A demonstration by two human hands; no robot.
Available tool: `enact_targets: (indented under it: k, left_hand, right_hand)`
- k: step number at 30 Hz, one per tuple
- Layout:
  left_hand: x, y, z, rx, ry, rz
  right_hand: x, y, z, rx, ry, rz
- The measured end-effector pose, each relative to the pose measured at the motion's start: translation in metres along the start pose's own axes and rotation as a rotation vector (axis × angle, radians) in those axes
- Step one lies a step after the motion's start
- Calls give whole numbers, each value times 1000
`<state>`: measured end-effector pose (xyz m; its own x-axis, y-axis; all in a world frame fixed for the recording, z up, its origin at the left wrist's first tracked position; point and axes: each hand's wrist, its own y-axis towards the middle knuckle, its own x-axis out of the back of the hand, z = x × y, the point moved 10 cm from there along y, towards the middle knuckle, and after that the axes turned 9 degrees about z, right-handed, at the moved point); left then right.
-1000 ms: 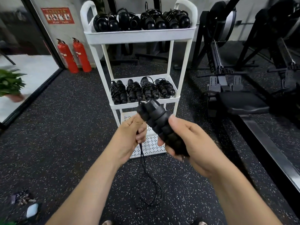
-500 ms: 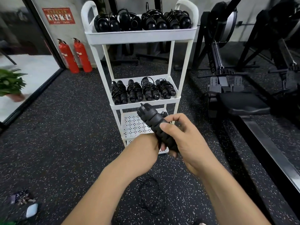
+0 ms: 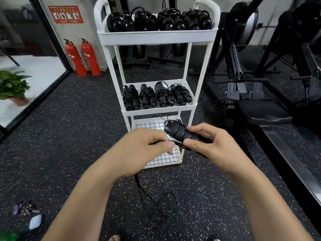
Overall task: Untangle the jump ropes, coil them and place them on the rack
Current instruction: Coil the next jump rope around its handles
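Note:
My right hand (image 3: 212, 145) grips the black ribbed jump rope handles (image 3: 179, 132), which point up and left over the rack's bottom shelf. My left hand (image 3: 144, 148) pinches the thin black rope (image 3: 151, 197) just left of the handles; the rope hangs below my left hand and ends in loose loops on the floor. The white three-tier rack (image 3: 156, 38) stands straight ahead. Several coiled black ropes (image 3: 156, 20) fill its top shelf and several more coiled ropes (image 3: 156, 98) lie on the middle shelf. The perforated bottom shelf (image 3: 149, 125) is partly hidden by my hands.
Two red fire extinguishers (image 3: 81, 56) stand against the wall at left. A potted plant (image 3: 12, 86) is at far left. Black rowing machines (image 3: 251, 91) fill the right side. Small items, among them keys (image 3: 26, 208), lie on the speckled floor at lower left.
Both hands have lowered with the handles from the middle shelf's height to the bottom shelf. The left hand moved from under the handles to their left side, drawing the rope sideways.

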<state>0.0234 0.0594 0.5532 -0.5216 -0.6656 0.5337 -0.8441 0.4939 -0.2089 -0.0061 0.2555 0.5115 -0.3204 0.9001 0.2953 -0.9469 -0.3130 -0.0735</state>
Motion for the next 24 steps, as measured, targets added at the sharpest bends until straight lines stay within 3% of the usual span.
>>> enact_targets:
  k: [7,11,17,22,24]
  left_hand:
    - [38,-10,2,-126,-151,-217]
    - [46,-10,9,-145,-180,-284]
    - [24,3,20,-122,-247,-120]
    - [-5,17,30,-54,-430,39]
    - [-13,24,35,-22,-486,-8]
  right_hand:
    - [-49,-8,-1,-68,15,377]
    - [-62,-17,7,-110,106,488]
    - [-76,-36,32,-82,-64,683]
    - [-45,-41,56,-3,85,498]
    - [-30,-37,57,25,162,356]
